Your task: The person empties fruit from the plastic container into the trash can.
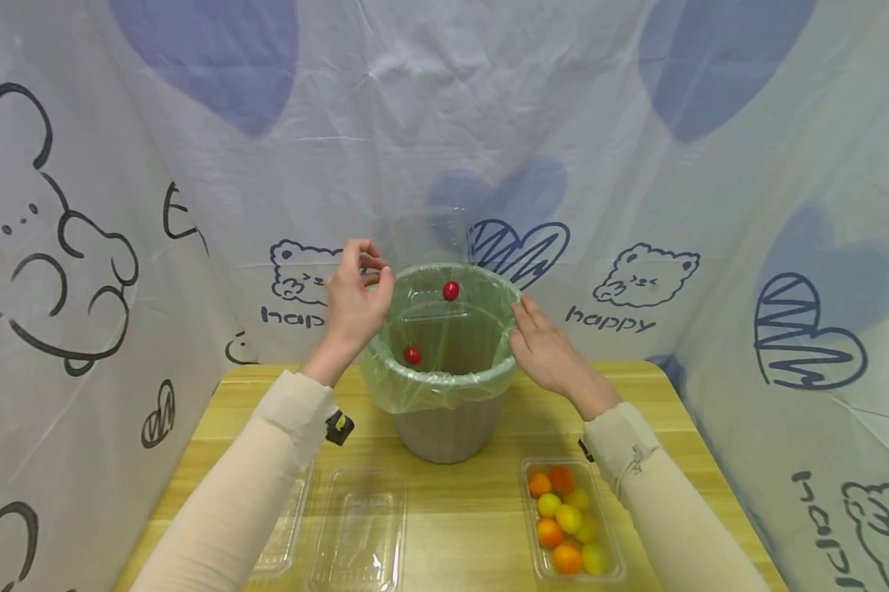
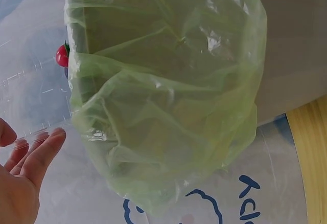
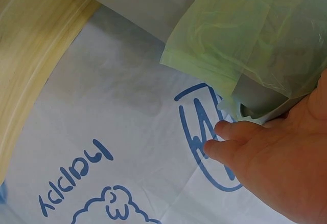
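Note:
In the head view my left hand [image 1: 358, 292] pinches one side of a clear plastic box [image 1: 425, 234], tipped up over the back of a grey bin [image 1: 447, 427]. A pale green bag [image 1: 429, 399] lines the bin and folds over its rim. One small red fruit [image 1: 451, 291] overlaps the tipped box; another red fruit [image 1: 412, 355] shows lower, inside the bin opening. The left wrist view shows a green top on a red fruit [image 2: 62, 56]. My right hand [image 1: 551, 349] rests against the bin's right rim, fingers extended.
A clear box of orange and yellow small fruits [image 1: 570, 518] lies front right on the wooden table [image 1: 466, 526]. Front left are a clear plastic tray [image 1: 358, 526] and another clear tray [image 1: 284, 530], partly behind my left sleeve. Printed cloth [image 1: 444, 99] hangs close behind the bin and at both sides.

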The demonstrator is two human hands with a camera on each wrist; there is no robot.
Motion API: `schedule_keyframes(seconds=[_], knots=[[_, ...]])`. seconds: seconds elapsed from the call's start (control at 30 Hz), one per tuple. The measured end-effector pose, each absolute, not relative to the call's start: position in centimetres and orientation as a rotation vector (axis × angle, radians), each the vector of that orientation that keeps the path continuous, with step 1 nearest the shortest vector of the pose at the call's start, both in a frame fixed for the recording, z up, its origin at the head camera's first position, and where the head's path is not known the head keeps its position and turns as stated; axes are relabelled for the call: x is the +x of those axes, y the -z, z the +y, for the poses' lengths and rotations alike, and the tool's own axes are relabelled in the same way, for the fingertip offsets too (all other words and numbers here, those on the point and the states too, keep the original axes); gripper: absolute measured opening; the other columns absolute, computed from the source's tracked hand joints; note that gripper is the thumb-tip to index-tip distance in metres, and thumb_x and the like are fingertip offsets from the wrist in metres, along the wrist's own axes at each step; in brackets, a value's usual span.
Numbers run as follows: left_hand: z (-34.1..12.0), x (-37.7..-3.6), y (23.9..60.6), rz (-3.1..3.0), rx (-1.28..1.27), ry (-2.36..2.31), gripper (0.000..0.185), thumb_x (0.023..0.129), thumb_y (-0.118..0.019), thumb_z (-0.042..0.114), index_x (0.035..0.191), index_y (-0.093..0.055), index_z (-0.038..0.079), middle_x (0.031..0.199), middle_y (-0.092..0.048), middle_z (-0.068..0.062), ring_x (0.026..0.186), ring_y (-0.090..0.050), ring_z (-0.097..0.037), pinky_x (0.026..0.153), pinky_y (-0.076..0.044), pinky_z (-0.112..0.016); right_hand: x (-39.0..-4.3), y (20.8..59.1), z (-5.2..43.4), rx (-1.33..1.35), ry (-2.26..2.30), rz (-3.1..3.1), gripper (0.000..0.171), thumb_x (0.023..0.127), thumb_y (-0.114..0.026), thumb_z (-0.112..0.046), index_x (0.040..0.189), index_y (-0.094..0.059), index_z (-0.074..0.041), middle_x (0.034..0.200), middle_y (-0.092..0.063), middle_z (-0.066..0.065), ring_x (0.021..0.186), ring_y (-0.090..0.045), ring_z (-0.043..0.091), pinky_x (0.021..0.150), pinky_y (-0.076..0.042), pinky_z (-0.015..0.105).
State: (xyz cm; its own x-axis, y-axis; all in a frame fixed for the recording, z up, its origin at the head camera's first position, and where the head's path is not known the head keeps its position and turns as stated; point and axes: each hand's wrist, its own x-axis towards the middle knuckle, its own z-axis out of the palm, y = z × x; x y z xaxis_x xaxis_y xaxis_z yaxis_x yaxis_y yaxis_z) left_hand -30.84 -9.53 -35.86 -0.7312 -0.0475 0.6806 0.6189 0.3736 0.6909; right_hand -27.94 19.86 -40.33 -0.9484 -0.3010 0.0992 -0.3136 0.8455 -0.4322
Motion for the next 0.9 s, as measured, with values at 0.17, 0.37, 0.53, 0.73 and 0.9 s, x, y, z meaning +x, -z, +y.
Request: schedule_keyframes(seconds=[0.17,0.37,0.53,0.73,0.9], knots=[[-9.69,-30.77,35.84,-2.011,-0.498,1.391,0.021,0.098,-0.06,-0.004,0.116,-0.052,-0.006,0.105,-0.066,-0.024,0.099,-0.075,-0.039,0.094,-0.066,-0.039,-27.95,40.22,19.78,0.498,-0.716,-2.992,0.064,0.112,-0.02,-0.03,0.166,-0.015,0.004,0.177,-0.001,0.02,0.163,-0.011,0.044,0.132,-0.015,0.065],[-9.97,-30.85,36.08,-1.975,-0.512,1.379,0.02,0.097,-0.06,-0.004,0.115,-0.052,-0.008,0.104,-0.065,-0.024,0.097,-0.074,-0.038,0.094,-0.066,-0.037,-28.04,40.3,19.76,0.502,-0.71,-2.992,0.064,0.112,-0.02,-0.03,0.166,-0.015,0.003,0.177,-0.001,0.02,0.163,-0.011,0.044,0.132,-0.014,0.065],[-10.13,-30.99,36.25,-1.954,-0.517,1.366,0.018,0.097,-0.06,-0.005,0.114,-0.053,-0.007,0.103,-0.066,-0.024,0.096,-0.076,-0.04,0.091,-0.067,-0.038,-28.01,40.27,19.72,0.487,-0.714,-3.002,0.065,0.112,-0.019,-0.031,0.167,-0.014,0.002,0.177,0.001,0.019,0.163,-0.01,0.043,0.133,-0.013,0.065],[-10.24,-31.04,36.23,-1.948,-0.522,1.332,0.018,0.098,-0.06,-0.003,0.114,-0.053,-0.005,0.103,-0.067,-0.023,0.096,-0.078,-0.038,0.088,-0.068,-0.038,-28.07,40.31,19.67,0.484,-0.704,-3.005,0.065,0.112,-0.018,-0.032,0.167,-0.014,0.002,0.177,0.001,0.019,0.163,-0.009,0.043,0.133,-0.013,0.066],[-10.38,-30.91,36.08,-1.952,-0.524,1.324,0.02,0.098,-0.061,-0.002,0.117,-0.054,-0.005,0.103,-0.068,-0.024,0.096,-0.077,-0.039,0.088,-0.068,-0.04,-28.05,40.3,19.64,0.488,-0.687,-3.006,0.067,0.111,-0.016,-0.034,0.167,-0.014,0.003,0.177,0.0,0.02,0.163,-0.01,0.043,0.132,-0.014,0.066]])
